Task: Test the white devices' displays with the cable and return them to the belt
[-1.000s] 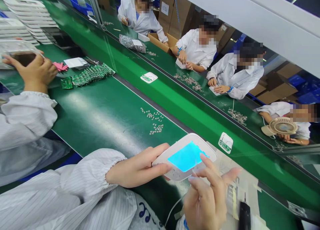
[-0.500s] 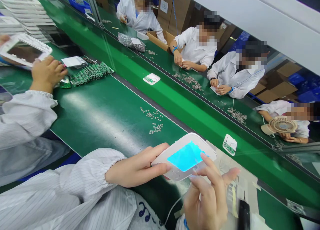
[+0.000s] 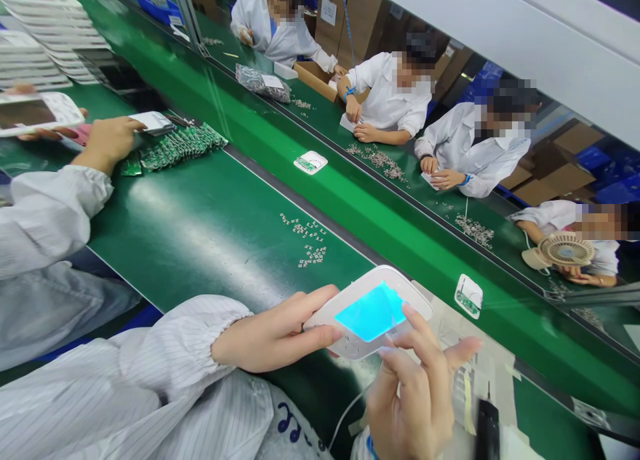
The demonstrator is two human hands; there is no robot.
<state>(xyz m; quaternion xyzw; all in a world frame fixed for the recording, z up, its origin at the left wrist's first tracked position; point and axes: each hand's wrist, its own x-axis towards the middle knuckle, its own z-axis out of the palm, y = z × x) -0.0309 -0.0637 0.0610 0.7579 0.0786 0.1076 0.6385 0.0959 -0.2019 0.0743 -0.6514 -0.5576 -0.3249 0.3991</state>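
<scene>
My left hand (image 3: 285,337) grips a white handheld device (image 3: 367,350) by its left end, thumb on the front and fingers beneath. The device is tilted, with a bright cyan screen area (image 3: 373,311) facing up. My right hand (image 3: 415,380) is at the device's right side, with one fingertip at the screen's right edge and another near the lower rim. Its fingers are apart, some bent, and one points off to the right. I cannot tell whether the cyan is a lit display or a film.
White covers with green boards (image 3: 311,162) lie on the green conveyor (image 3: 395,227). Small metal parts (image 3: 313,255) are scattered on my bench, beyond which stand stacked circuit boards (image 3: 183,145). A neighbour's hand (image 3: 113,140) works at left. Co-workers sit opposite. A black tool (image 3: 487,427) stands at lower right.
The white covers on the conveyor have shifted right and slightly down. The neighbour's white frame moved left, and their other hand reached to a white item by the boards. My hands have barely moved.
</scene>
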